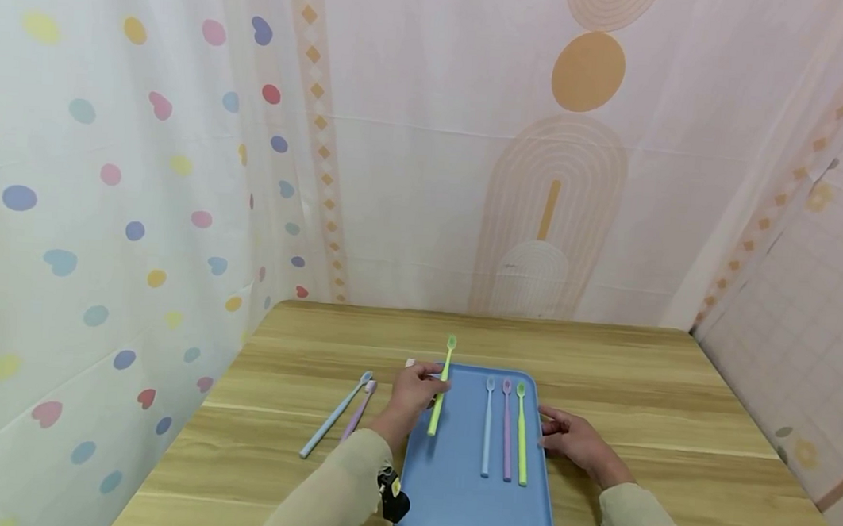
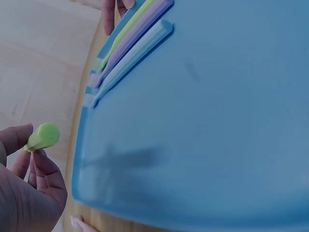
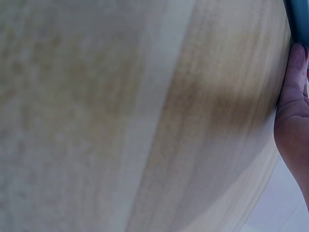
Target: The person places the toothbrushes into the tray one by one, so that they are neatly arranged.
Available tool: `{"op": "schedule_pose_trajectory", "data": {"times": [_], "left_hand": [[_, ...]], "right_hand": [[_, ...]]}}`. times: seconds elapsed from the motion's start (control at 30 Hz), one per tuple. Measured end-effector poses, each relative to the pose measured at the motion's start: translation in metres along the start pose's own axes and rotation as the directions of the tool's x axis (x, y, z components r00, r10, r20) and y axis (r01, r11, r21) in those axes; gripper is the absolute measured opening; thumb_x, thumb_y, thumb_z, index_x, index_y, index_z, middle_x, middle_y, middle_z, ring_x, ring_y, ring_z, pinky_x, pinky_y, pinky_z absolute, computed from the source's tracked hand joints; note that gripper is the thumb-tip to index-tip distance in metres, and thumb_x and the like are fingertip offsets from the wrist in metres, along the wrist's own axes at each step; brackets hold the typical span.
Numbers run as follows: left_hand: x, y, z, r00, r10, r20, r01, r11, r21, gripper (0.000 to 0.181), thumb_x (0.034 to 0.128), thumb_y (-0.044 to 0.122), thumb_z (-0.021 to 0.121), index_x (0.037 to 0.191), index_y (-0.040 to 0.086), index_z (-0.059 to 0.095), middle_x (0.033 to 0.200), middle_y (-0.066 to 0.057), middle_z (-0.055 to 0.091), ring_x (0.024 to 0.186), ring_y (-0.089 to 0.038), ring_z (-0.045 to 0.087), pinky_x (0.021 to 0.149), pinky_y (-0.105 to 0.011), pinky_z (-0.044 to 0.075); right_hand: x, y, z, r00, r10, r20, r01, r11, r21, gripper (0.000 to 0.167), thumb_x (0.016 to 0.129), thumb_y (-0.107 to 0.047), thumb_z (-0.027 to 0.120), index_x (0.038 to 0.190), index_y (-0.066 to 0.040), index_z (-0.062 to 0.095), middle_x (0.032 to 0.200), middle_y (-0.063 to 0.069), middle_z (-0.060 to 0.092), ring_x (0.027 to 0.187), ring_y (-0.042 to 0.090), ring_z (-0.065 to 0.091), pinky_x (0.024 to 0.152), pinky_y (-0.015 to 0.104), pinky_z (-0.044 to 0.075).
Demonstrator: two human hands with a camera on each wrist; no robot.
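Observation:
My left hand (image 1: 415, 394) pinches a yellow-green toothbrush (image 1: 440, 391) above the left part of a blue tray (image 1: 445, 487), its head pointing away from me. In the left wrist view the butt of its handle (image 2: 44, 136) shows between thumb and fingers. Side by side on the tray's right half lie a blue toothbrush (image 1: 487, 433), a purple toothbrush (image 1: 507, 434) and another yellow-green toothbrush (image 1: 522, 439), heads toward the far edge. My right hand (image 1: 578, 444) rests against the tray's right rim with its fingers extended.
Left of the tray, a blue toothbrush (image 1: 335, 417) and a purple toothbrush (image 1: 359, 412) lie on the wooden table (image 1: 240, 444). A small pale end (image 1: 410, 362) peeks out behind my left hand, mostly hidden. Patterned curtains (image 1: 412, 175) hang behind the table and at its sides.

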State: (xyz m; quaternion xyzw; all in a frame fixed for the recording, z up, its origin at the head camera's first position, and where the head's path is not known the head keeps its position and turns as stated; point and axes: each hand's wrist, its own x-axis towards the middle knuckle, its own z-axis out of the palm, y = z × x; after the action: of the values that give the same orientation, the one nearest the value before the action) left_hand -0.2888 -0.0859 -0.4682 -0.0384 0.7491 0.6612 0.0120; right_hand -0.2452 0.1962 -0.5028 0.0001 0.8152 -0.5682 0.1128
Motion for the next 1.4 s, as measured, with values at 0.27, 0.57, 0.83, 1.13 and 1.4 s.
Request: {"op": "schedule_pose_trajectory", "data": {"times": [0.27, 0.57, 0.83, 1.13, 1.4], "left_hand": [[-0.006, -0.003, 0.01, 1.0, 0.013, 0.013, -0.013, 1.0, 0.002, 0.033, 0.0853, -0.002, 0.072, 0.117, -0.008, 0.066, 0.083, -0.009, 0.062, 0.066, -0.012, 0.053, 0.058, -0.026, 0.044], [-0.016, -0.009, 0.026, 1.0, -0.009, -0.006, 0.01, 1.0, 0.023, 0.028, 0.0843, -0.002, 0.073, 0.112, -0.007, 0.068, 0.084, -0.009, 0.063, 0.07, -0.013, 0.056, 0.063, -0.028, 0.049], [-0.022, -0.017, 0.039, 0.999, -0.018, -0.036, 0.02, 0.999, 0.028, 0.024, 0.0818, -0.003, 0.075, 0.105, -0.005, 0.069, 0.081, -0.007, 0.063, 0.066, -0.013, 0.055, 0.06, -0.028, 0.049], [-0.026, -0.024, 0.045, 0.998, -0.051, -0.043, 0.054, 0.996, 0.077, 0.025, 0.0816, 0.0, 0.077, 0.106, -0.002, 0.07, 0.087, -0.008, 0.064, 0.073, -0.016, 0.06, 0.066, -0.033, 0.052], [-0.027, -0.027, 0.047, 0.997, -0.058, -0.057, 0.065, 0.99, 0.124, 0.025, 0.0805, 0.002, 0.079, 0.105, -0.001, 0.071, 0.09, -0.008, 0.065, 0.076, -0.018, 0.062, 0.067, -0.035, 0.053]], "right_hand": [[0.001, 0.001, 0.001, 1.0, -0.001, 0.013, 0.001, 1.0, 0.011, 0.062, 0.086, 0.008, 0.066, 0.143, 0.011, 0.043, 0.107, 0.018, 0.06, 0.094, 0.024, 0.058, 0.08, 0.038, 0.054], [0.001, 0.0, 0.002, 1.0, 0.002, -0.008, -0.002, 1.0, 0.003, 0.061, 0.085, 0.008, 0.067, 0.142, 0.01, 0.045, 0.106, 0.016, 0.06, 0.094, 0.024, 0.058, 0.08, 0.037, 0.054], [0.001, 0.001, 0.002, 1.0, 0.006, -0.006, -0.006, 1.0, 0.0, 0.062, 0.085, 0.007, 0.067, 0.143, 0.009, 0.045, 0.107, 0.016, 0.061, 0.094, 0.023, 0.058, 0.081, 0.038, 0.054], [0.001, 0.001, 0.002, 1.0, -0.008, 0.009, 0.008, 0.999, 0.039, 0.062, 0.085, 0.009, 0.066, 0.142, 0.012, 0.043, 0.106, 0.017, 0.061, 0.094, 0.023, 0.06, 0.081, 0.038, 0.055], [0.001, 0.001, 0.002, 1.0, 0.006, 0.01, -0.007, 0.999, 0.05, 0.062, 0.086, 0.009, 0.065, 0.143, 0.011, 0.043, 0.105, 0.016, 0.059, 0.094, 0.022, 0.058, 0.081, 0.038, 0.054]]}}
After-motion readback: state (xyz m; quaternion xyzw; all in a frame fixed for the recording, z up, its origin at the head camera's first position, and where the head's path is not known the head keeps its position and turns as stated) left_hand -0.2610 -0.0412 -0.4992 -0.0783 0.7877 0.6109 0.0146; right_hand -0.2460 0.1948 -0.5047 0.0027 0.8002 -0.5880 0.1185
